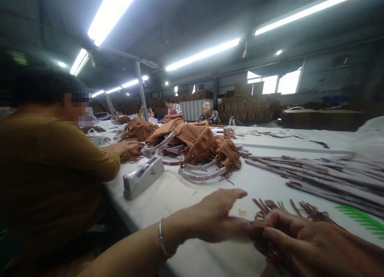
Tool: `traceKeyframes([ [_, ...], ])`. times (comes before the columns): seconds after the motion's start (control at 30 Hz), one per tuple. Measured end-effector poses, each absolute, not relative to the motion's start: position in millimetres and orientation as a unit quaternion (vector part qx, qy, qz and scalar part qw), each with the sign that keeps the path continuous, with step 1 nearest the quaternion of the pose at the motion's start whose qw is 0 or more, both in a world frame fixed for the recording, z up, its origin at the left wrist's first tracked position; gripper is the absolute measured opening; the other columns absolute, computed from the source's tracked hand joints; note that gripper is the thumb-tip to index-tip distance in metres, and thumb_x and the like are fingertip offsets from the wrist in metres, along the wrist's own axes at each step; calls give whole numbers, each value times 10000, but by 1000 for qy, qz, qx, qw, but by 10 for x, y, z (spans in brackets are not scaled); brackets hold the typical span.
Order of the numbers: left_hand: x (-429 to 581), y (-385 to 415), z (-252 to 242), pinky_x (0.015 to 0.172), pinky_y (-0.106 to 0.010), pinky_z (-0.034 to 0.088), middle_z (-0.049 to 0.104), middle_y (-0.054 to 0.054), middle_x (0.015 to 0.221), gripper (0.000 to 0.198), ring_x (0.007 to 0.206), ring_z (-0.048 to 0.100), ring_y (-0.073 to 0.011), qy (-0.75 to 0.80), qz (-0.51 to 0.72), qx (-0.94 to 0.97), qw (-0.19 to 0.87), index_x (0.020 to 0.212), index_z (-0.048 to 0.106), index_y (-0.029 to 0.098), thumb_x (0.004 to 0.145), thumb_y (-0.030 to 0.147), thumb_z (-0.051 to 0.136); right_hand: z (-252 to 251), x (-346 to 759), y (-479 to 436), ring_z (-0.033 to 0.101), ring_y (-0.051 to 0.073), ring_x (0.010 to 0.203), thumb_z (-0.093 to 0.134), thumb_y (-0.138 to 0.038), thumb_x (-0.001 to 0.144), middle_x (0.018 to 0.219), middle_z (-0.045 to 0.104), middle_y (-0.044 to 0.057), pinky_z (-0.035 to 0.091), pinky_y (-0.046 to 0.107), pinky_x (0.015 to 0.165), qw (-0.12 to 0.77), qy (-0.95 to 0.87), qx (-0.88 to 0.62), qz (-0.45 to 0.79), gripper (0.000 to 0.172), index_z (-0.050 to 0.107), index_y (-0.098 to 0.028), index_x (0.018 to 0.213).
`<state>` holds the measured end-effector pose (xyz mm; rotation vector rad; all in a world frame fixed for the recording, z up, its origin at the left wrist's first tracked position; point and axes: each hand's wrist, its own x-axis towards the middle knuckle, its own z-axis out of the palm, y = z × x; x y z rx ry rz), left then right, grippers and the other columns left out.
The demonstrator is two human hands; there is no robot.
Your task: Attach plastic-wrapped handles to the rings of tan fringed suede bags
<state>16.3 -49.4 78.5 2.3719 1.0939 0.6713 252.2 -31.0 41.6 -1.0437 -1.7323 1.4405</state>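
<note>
My right hand (312,241) is closed, with thumb and fingertips pinching a brown leather piece (258,232) near the table's front edge. Just left of it is my left hand (214,217), a silver bangle on its wrist. Its index finger stretches forward, apart from the thumb. That thumb tip reaches the edge of the leather piece, and whether it presses on it I cannot tell. The left hand's other fingers are mostly hidden. Brown fringe strips (313,211) lie spread behind my right hand, and part of the leather below my fingers is blurred.
A grey tape dispenser (144,177) stands on the white table (240,181) before a pile of brown fringed bags (195,143). Long wrapped straps (318,179) and a green comb-like piece (361,220) lie right. A person in a mustard top (57,157) sits close left; others sit farther back.
</note>
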Motion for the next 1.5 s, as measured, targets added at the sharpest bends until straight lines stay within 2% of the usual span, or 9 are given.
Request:
traceKeyframes([
  [0.1,480,-576,626,766,-306,460,637,-69,992,332,875,598,-196,392,194,869,233,1098,557,191,886,397,405,563,2477,-355,600,279,663,681,-438,657,710,610,105,506,427,602,310,-704,-411,489,182,615,-268,653],
  [0.23,604,-582,278,622,-234,401,577,-14,709,273,651,523,-125,415,235,834,278,905,552,157,905,356,365,656,2398,-467,540,158,562,657,-465,679,654,596,64,422,280,531,287,-697,-449,481,339,585,-144,764],
  [0.5,532,-599,-48,665,-261,360,609,-48,863,318,785,559,-184,402,162,889,146,980,556,182,916,407,340,879,2904,-1041,561,148,774,571,-237,764,829,646,23,413,254,717,45,-866,-497,34,181,676,-156,886],
  [0.7,464,-581,-260,648,-251,341,608,-55,832,356,776,547,-186,389,124,908,96,950,588,181,906,439,346,558,3193,-2409,325,276,1288,565,-210,773,1372,436,56,236,458,1071,-36,-903,-422,-67,533,494,-182,1301],
  [0.8,476,-522,-281,631,-252,327,593,-46,801,349,746,533,-176,375,133,912,98,893,592,183,897,443,359,137,3136,-2681,309,240,1300,443,-120,860,1386,422,-2,118,477,1117,-63,-923,-359,-124,462,474,-219,1310],
  [0.9,478,-488,-261,618,-245,324,580,-34,781,320,712,518,-156,369,147,909,126,857,584,182,888,428,382,-205,3088,-2589,378,257,1244,440,-89,871,1312,494,40,188,500,1093,-33,-922,-341,-180,321,577,-164,1150],
  [1.1,275,-325,-52,491,-192,294,484,11,587,315,500,402,-74,357,254,843,312,744,526,133,860,418,460,131,2852,-2135,485,236,1073,528,-178,818,1055,580,104,287,473,1025,92,-909,-404,-45,175,563,-122,980],
  [1.33,27,148,293,389,-170,267,455,35,499,324,398,365,-52,313,470,714,415,783,491,115,815,435,531,661,2388,-1062,464,134,665,586,-399,782,715,516,3,348,264,603,272,-709,-630,162,258,503,-155,774],
  [1.5,-29,375,-22,421,-160,287,482,21,539,366,436,391,-46,285,356,728,512,817,521,96,804,460,554,188,2162,-527,509,142,740,657,-375,715,789,549,14,386,247,641,295,-680,-520,425,298,520,-137,831],
])
